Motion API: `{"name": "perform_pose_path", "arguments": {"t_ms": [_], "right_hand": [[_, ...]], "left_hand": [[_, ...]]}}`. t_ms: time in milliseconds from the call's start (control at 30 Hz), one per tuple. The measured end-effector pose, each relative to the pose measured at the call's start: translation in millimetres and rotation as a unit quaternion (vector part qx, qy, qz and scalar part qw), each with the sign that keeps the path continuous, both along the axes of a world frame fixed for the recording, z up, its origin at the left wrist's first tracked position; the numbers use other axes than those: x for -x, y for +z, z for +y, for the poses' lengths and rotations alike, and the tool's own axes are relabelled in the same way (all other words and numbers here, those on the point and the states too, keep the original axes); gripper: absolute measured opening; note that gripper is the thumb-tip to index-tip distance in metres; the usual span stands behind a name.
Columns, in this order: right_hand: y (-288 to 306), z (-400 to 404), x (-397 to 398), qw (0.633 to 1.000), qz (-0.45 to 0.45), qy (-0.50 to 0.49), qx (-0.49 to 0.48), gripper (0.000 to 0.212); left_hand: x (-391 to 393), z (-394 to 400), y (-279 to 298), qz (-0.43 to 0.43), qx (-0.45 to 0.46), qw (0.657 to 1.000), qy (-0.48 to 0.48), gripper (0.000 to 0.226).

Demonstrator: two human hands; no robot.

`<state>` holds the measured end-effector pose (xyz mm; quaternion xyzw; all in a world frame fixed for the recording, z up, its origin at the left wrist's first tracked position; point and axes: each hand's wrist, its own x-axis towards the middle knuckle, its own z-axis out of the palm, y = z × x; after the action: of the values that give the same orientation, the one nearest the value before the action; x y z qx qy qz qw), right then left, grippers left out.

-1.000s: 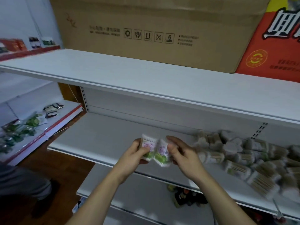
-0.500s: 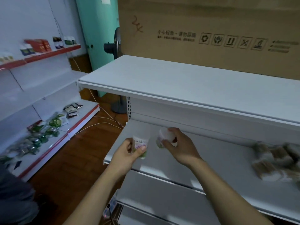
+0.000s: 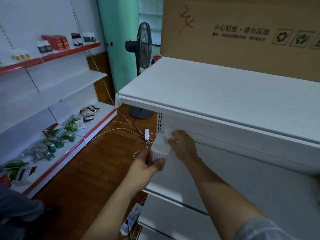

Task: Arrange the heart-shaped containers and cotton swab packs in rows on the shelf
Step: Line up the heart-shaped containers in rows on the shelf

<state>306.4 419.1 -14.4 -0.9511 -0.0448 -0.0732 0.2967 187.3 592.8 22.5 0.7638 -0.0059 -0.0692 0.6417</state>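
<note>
Both hands work at the left end of the white metal shelf (image 3: 242,179), each arm reaching forward and up from the lower edge of the view. Left hand (image 3: 147,164) comes in from below, wrist bent slightly back, thumb and fingers curled round a clear plastic cotton swab pack (image 3: 160,151) with a pink-printed label; the pack stands roughly upright in the grip, held just over the shelf's left front corner, and whether its base touches the shelf cannot be told. Right hand (image 3: 183,146) reaches further in, the bare forearm stretched diagonally from a grey patterned sleeve (image 3: 263,229) at the lower right, knuckles up and fingers bent down round a small white container (image 3: 168,133), which sits at the back left corner of the shelf against the white back panel; its shape is too blurred to make out. The two held items are near each other, the pack in front of and below the container. Above them runs a broad white upper shelf (image 3: 216,94) carrying a large brown cardboard box (image 3: 242,35). Off to the left stand a black pedestal fan (image 3: 143,49), a wall rack with red-edged shelves (image 3: 69,51), and white cables (image 3: 121,130) trailing over the wooden floor (image 3: 83,170).
</note>
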Motion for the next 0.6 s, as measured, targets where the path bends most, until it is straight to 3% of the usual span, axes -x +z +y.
{"name": "perform_pose_path", "arguments": {"t_ms": [133,300,600], "right_hand": [[-4,8,-10,0.999,-0.003,0.010,0.043,0.035],[-14,8,-12,0.971,0.012,-0.036,0.236,0.059],[-10,24,-14,0.950,0.073,-0.066,0.297,0.082]], "left_hand": [[-17,13,-4,0.004,0.022,0.999,-0.029,0.026],[-28,26,-6,0.015,0.037,0.996,-0.079,0.023],[-36,38,-15,0.004,0.033,0.992,-0.120,0.026]]}}
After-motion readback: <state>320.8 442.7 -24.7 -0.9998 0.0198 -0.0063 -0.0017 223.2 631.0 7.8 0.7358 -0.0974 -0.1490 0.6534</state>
